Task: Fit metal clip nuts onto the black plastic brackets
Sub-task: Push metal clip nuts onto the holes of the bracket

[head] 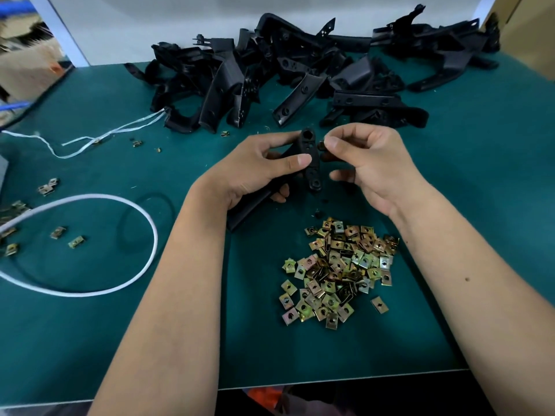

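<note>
While the left hand [255, 169] grips a black bracket [309, 157], the right hand [369, 163] pinches a small clip nut [320, 144] against it, above the nut pile [339, 271].

A black plastic bracket [309, 159] stands roughly upright above the green mat, round holes along its flat strip, its lower body angling down to the left; a small clip nut [320, 144] sits at its right edge; brass-coloured square clip nuts [339, 271] lie heaped nearer; more black brackets [300, 76] are piled behind.
</note>
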The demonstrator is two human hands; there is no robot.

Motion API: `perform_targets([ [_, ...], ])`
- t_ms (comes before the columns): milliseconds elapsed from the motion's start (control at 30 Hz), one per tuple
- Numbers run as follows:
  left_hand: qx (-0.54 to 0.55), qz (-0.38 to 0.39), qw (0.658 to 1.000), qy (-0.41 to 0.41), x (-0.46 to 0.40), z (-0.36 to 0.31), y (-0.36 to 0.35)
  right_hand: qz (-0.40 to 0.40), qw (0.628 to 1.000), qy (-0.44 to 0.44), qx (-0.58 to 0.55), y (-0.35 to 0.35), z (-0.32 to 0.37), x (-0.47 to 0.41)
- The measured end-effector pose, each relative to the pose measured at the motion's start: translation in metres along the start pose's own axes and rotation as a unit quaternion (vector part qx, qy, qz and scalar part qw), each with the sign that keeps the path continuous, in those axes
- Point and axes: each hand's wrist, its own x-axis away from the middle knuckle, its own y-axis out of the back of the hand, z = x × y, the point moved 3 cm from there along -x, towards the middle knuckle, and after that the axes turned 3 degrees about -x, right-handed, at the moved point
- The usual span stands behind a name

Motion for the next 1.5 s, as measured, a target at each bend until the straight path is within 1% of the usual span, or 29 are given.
perform_targets([
  [200, -0.022, 0.002, 1.0, -0.004, -0.001, 0.001, 0.001, -0.042, 0.999, 0.014, -0.026, -0.005, -0.001, 0.0],
  [400, -0.022, 0.004, 1.0, -0.007, -0.002, 0.001, 0.001, -0.028, 0.999, 0.028, -0.036, -0.008, -0.002, 0.001],
  [600, -0.026, 0.005, 1.0, -0.008, -0.002, 0.0, 0.0, -0.028, 0.999, 0.021, -0.034, -0.008, -0.004, 0.0],
  [800, -0.022, 0.013, 1.0, -0.009, -0.002, -0.003, -0.002, -0.031, 0.999, 0.002, -0.044, -0.005, -0.002, -0.001],
  [1067, -0.081, 0.026, 0.996, -0.018, -0.002, -0.008, -0.008, -0.015, 0.999, -0.038, -0.034, 0.005, 0.005, 0.0],
  [1233, -0.088, 0.027, 0.995, -0.024, -0.002, -0.009, -0.009, -0.003, 0.996, -0.057, -0.061, 0.003, 0.003, -0.001],
  [1500, -0.104, 0.034, 0.993, -0.035, -0.003, -0.009, -0.011, 0.013, 0.998, -0.036, -0.049, 0.003, 0.002, 0.0],
])
